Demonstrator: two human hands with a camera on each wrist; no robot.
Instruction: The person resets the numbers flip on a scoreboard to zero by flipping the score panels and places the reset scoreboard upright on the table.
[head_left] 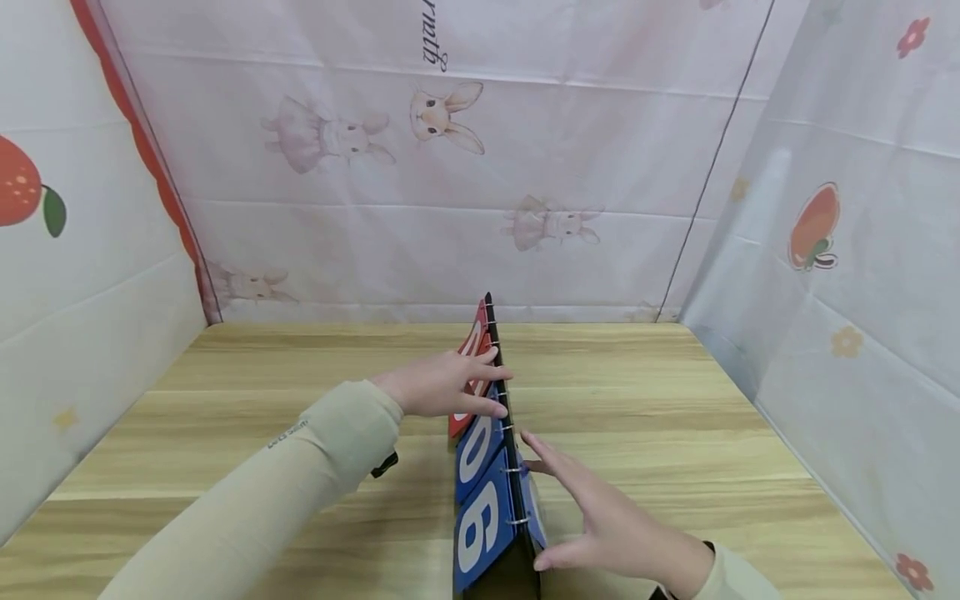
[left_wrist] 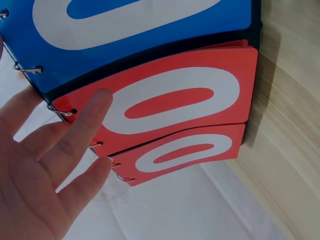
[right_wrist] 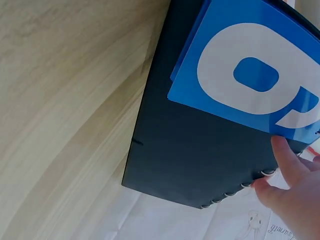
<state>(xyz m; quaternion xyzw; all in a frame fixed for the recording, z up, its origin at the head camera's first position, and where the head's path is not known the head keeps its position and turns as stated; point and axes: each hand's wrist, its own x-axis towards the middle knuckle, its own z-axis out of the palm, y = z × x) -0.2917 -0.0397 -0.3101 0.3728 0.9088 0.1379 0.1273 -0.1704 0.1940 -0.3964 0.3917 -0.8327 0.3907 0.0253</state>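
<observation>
A tabletop flip scoreboard (head_left: 491,492) stands like a tent on the table, its ringed ridge running away from me. Blue number cards (head_left: 474,533) hang at its near left end, and red zero cards (left_wrist: 185,102) hang farther along. My left hand (head_left: 453,385) reaches over the ridge from the left, fingers spread and fairly straight at the rings. On the right side, my right hand (head_left: 607,521) has thumb and forefinger spread apart beside a blue card (right_wrist: 250,70). In the right wrist view, one fingertip meets this card's edge, near the rings along the black board (right_wrist: 200,150).
The wooden table (head_left: 315,358) extends on both sides of the scoreboard. Printed cloth walls (head_left: 420,183) with rabbits, fruit and flowers enclose its back and sides. A small black item (head_left: 385,465) shows beneath my left cuff.
</observation>
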